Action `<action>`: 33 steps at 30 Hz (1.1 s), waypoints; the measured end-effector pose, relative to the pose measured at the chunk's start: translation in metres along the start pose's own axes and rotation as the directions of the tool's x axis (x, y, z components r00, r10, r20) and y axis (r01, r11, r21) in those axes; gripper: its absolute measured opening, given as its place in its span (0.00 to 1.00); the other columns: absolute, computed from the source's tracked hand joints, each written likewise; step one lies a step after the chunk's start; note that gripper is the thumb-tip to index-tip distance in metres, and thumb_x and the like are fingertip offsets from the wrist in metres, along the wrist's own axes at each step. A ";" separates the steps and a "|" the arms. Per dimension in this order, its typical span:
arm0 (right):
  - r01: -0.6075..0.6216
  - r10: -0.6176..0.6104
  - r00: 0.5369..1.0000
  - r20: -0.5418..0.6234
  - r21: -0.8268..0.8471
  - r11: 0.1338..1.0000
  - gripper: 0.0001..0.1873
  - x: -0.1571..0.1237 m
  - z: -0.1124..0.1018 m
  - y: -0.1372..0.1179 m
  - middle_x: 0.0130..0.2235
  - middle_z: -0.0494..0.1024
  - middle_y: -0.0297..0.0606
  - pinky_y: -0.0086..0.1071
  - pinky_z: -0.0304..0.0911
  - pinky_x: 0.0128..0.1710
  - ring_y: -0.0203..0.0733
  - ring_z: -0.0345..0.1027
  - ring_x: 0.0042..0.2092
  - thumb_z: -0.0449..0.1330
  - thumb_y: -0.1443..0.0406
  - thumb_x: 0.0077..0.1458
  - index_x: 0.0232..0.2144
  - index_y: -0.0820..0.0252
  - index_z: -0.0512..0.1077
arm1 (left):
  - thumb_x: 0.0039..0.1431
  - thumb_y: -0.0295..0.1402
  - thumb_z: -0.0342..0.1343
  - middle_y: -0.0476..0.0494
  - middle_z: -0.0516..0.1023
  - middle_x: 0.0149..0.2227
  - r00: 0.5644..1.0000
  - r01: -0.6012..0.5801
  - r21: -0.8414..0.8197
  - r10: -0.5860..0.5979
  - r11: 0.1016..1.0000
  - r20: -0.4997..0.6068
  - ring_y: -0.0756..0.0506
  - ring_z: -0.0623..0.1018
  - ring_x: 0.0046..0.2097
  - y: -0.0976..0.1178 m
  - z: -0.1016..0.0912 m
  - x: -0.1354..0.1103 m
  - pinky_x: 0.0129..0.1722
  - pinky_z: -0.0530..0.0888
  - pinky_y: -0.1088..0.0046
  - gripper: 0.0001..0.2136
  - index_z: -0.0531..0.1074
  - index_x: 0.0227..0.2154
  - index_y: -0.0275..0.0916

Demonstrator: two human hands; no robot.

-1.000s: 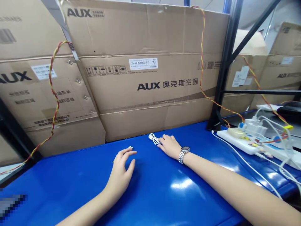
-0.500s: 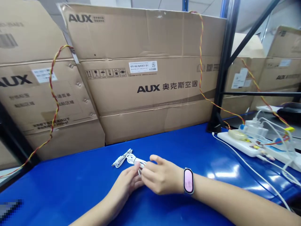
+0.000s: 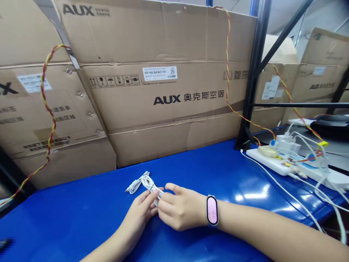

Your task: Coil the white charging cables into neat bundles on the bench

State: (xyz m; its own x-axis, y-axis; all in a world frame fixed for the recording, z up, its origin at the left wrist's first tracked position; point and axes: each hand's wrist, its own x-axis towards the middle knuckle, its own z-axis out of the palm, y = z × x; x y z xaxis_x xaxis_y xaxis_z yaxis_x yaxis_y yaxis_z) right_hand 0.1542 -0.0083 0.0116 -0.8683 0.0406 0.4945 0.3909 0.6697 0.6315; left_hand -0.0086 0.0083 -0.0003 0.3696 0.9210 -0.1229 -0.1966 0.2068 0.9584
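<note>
1. White cable: smooth plastic sheath, faint sheen.
2. Blue tabletop: smooth high-gloss coating, bright patches of glare.
3. Cardboard cartons: matt brown corrugated board, rough, creased and scuffed.
4. Shelf upright: black metal, dull finish.
5. Twisted wires: red and yellow plastic insulation, slight shine.
6. Power strip: smooth white plastic.
7. Wristband: glossy pink face, dark rim.
</note>
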 end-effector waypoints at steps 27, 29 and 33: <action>-0.608 0.572 0.771 0.281 0.593 0.528 0.02 -0.005 0.004 0.005 0.35 0.68 0.37 0.32 0.56 0.39 0.38 0.61 0.39 0.52 0.69 0.55 0.31 0.61 0.65 | 0.46 0.41 0.57 0.53 0.69 0.22 0.971 -0.209 0.372 0.148 0.904 0.186 0.51 0.68 0.24 -0.008 -0.005 0.002 0.25 0.64 0.76 0.14 0.65 0.29 0.37; -0.607 0.568 0.771 0.287 0.598 0.523 0.02 -0.004 0.002 0.004 0.35 0.68 0.37 0.32 0.56 0.39 0.37 0.61 0.38 0.52 0.68 0.55 0.30 0.60 0.64 | 0.46 0.42 0.57 0.52 0.70 0.24 0.973 -0.203 0.392 0.142 0.897 0.179 0.50 0.69 0.25 -0.007 -0.004 0.001 0.26 0.64 0.76 0.14 0.65 0.30 0.37; -0.622 0.594 0.747 0.299 0.630 0.465 0.02 -0.003 0.000 0.004 0.33 0.69 0.35 0.31 0.57 0.37 0.36 0.62 0.35 0.52 0.67 0.55 0.29 0.60 0.63 | 0.48 0.41 0.56 0.50 0.72 0.26 0.972 -0.176 0.379 0.099 0.909 0.214 0.49 0.71 0.27 -0.004 -0.002 -0.002 0.27 0.65 0.76 0.14 0.64 0.32 0.37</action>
State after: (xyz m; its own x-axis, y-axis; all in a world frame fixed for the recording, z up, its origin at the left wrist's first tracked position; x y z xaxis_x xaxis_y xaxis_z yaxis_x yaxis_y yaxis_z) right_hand 0.1582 -0.0064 0.0127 -0.5076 0.6500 0.5656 0.5295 0.7531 -0.3904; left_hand -0.0098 0.0066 -0.0044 0.5340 0.8449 0.0308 0.1000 -0.0993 0.9900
